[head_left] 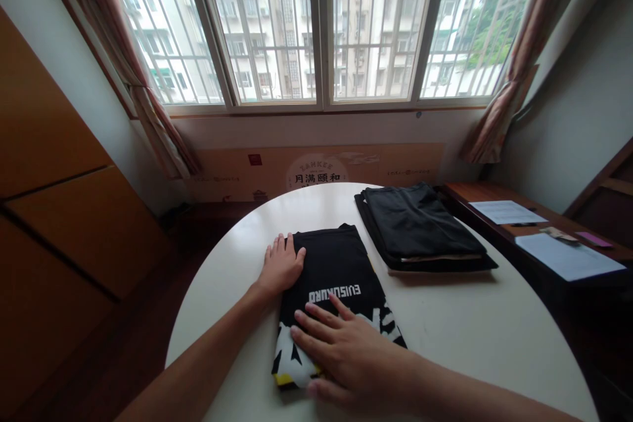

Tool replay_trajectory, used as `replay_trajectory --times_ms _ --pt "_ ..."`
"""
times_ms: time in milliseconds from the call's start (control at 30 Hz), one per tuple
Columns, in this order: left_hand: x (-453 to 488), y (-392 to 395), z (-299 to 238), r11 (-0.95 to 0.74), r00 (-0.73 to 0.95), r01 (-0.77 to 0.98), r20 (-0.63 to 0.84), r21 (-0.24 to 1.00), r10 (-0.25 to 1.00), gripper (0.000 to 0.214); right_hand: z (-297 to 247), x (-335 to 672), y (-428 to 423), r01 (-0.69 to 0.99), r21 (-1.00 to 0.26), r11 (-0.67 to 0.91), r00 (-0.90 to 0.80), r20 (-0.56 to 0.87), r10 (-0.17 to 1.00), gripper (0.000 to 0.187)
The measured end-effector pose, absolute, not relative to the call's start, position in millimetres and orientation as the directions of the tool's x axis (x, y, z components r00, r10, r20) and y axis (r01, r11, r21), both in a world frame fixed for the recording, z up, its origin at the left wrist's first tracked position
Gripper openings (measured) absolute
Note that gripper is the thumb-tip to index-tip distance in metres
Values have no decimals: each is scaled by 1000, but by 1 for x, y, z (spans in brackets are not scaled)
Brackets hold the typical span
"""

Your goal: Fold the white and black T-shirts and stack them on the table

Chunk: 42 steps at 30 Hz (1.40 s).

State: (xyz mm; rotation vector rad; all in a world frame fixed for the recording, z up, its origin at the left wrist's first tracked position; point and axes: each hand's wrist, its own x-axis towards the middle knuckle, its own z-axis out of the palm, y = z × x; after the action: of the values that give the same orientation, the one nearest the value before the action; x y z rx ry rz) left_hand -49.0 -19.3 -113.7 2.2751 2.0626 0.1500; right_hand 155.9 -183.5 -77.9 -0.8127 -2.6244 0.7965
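The left hand [281, 265] lies flat and open, its fingers slightly spread and pressing on the left edge of a folded black garment [329, 270]. The right hand [346, 356] is spread too, resting across the garment's lower end with its thumb reaching up toward the middle. Neither hand pinches anything. The garment lies flat between them, with its long side running away from the person, near the edge of a round white surface [445, 343]. It carries white block lettering [335, 292], upside down from this view (not every letter can be trusted at this angle), and its lower end shows a white, black and yellow pattern [291, 356].

Just beside the garment, toward the window, sits a stack of folded black clothes [420, 227], apart from both hands. Past the round surface on the right is a dark wooden desk [494, 198] holding two sheets of paper [566, 256], a pen [524, 224] and a small pink item [593, 239]. Ahead, a printed wall panel [316, 171] with Chinese characters runs below a barred window [321, 26], and apartment blocks show through the glass. Patterned curtains [514, 86] are tied back on either side. On the left stand orange-brown cabinet doors [59, 165] above a dark floor [128, 316].
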Motion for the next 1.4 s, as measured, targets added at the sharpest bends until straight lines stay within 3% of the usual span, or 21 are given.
replay_trajectory --times_ms 100,167,233,333,500,667,833,1033,1133,1233,1300,1400 --pt "-50 -17 -117 -82 79 992 41 98 996 75 -81 160 -182 372 -603 706 -851 82 519 69" --pt "-50 -16 -118 -62 57 992 42 108 997 76 -86 165 -174 384 -597 705 -839 92 536 64" --pt "-50 -17 -115 -39 34 992 47 119 998 78 -92 173 -160 506 -535 676 -753 107 649 63" --pt "-49 -24 -104 -38 28 993 87 108 996 79 -103 187 -133 764 -397 508 -506 121 854 66" --pt "-52 -38 -84 -86 64 984 141 155 988 67 -120 202 -113 875 -346 339 -346 42 937 75" --pt "-64 -31 -84 -37 34 928 14 371 999 51 -131 199 -113 829 -517 212 -213 58 975 79" --pt "-75 -18 -90 -60 99 868 -53 493 994 33 -133 201 -89 575 -811 109 0 134 991 72" --pt "-68 -18 -93 -162 88 774 149 612 985 12 -117 195 -32 578 -816 -7 136 88 987 72" --pt "-64 -16 -97 -94 -2 659 127 747 992 10 -107 188 -7 559 -822 -106 232 32 972 58" --pt "-62 -16 -96 25 -49 382 -7 924 999 18 -99 183 6 543 -829 -135 189 -35 981 23" --pt "-62 -20 -92 114 38 137 -121 984 992 20 -96 182 9 525 -839 -142 136 -82 987 11" --pt "-61 -26 -82 281 204 -81 -260 956 944 18 -94 185 10 473 -862 -180 96 -153 984 13"
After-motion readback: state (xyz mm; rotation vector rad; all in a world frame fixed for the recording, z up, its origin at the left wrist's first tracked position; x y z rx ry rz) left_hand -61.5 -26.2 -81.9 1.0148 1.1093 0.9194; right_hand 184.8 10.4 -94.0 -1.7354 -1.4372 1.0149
